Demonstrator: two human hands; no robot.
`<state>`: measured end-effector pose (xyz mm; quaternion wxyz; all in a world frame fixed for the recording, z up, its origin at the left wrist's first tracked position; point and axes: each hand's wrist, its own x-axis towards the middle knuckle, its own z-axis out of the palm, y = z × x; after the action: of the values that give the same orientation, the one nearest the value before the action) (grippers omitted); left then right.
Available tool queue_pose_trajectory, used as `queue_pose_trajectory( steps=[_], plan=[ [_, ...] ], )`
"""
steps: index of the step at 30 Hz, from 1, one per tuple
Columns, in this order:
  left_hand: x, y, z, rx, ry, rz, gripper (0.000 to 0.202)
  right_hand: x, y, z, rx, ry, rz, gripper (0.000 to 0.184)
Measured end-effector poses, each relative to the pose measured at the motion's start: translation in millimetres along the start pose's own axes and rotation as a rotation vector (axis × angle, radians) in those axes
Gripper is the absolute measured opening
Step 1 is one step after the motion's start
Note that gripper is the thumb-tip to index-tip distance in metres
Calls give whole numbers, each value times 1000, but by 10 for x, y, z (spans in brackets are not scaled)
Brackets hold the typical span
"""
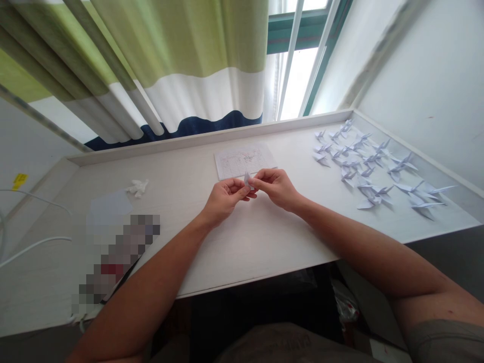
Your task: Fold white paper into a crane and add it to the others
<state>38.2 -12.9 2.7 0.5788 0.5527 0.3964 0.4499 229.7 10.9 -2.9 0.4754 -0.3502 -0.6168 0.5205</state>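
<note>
Paper (248,181), one piece, white, small, folded: between the two hands, over the middle of the desk (227,257), near the closer edge of the printed sheet; a pointed tip stands up above the fingers.

Left hand (224,200): grip pressed together, pinching the paper from its left side; thumb laid toward the paper, other fingers curled behind and below.

Right hand (279,188): grip likewise closed, thumb and forefinger pinching the paper from its right side; remaining fingers bent. The two sets of fingertips nearly meet at the paper. Whether either hand rests on the desk cannot be told.

Printed sheet (244,160), one, ruled in a grid: flat on the desk, just beyond the hands; lettering too small to read.

Cranes (351,162), white, folded, many: grouped on the right part of the desk, well apart from the hands, several touching or overlapping.

Tissue (137,188), one, crumpled: left part of the desk.

Pale sheet (108,207): flat, just beside the tissue.

Long item (124,257), pixelated, kind not discernible: lying aslant beside the left forearm.

Cable (41,197), white: at the far left.

Curtain (204,45), green, white and dark blue: hanging behind the desk.
</note>
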Motion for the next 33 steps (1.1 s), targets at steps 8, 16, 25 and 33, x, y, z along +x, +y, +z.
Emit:
queue_pose_trajectory(
  steps=[8, 16, 25, 33],
  plan=[
    [25, -16, -4, 35, 168, 48, 40, -8, 64, 46, -160, 155, -95, 42],
    [30, -34, 15, 98, 235, 165, 38, -48, -16, 50, -222, 102, -205, 30],
    [18, -14, -36, 180, 216, 279, 24, -37, 8, 19, -14, -27, -145, 27],
    [11, -1, -53, 160, 230, 234, 18, 6, -30, -14, 124, -35, 33, 25]
  ],
)
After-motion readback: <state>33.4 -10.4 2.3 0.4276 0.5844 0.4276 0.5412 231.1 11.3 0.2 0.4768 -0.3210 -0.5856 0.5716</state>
